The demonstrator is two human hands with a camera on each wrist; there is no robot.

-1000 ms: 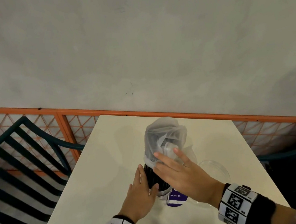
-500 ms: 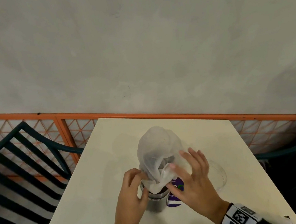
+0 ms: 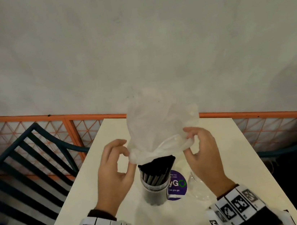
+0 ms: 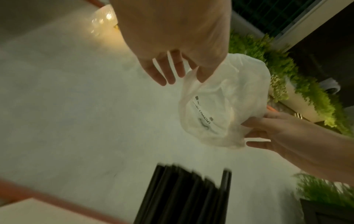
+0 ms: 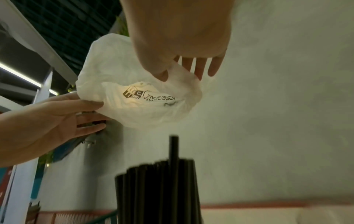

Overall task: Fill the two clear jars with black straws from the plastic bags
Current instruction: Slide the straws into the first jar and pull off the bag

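Observation:
A clear jar (image 3: 155, 192) stands on the white table (image 3: 92, 204), packed with upright black straws (image 3: 157, 166). Just above their tips hangs an emptied white plastic bag (image 3: 160, 125), mouth downward. My left hand (image 3: 126, 156) pinches its left edge and my right hand (image 3: 189, 141) pinches its right edge. In the left wrist view the left hand (image 4: 191, 72) meets the bag (image 4: 224, 106) above the straws (image 4: 182, 197). From the right wrist, the right hand (image 5: 172, 72) grips the printed bag (image 5: 138, 97) over the straws (image 5: 159, 189). A second clear jar (image 3: 197, 187) sits partly hidden behind my right wrist.
A round purple sticker (image 3: 177, 184) lies on the table right of the full jar. A dark slatted chair (image 3: 20, 176) stands at the left, and an orange lattice railing (image 3: 88, 124) and a grey wall stand behind the table's far edge.
The bag covered the straws in the jar before. Both hands have since lifted it up and clear of the straws, which now stand bare in the jar.

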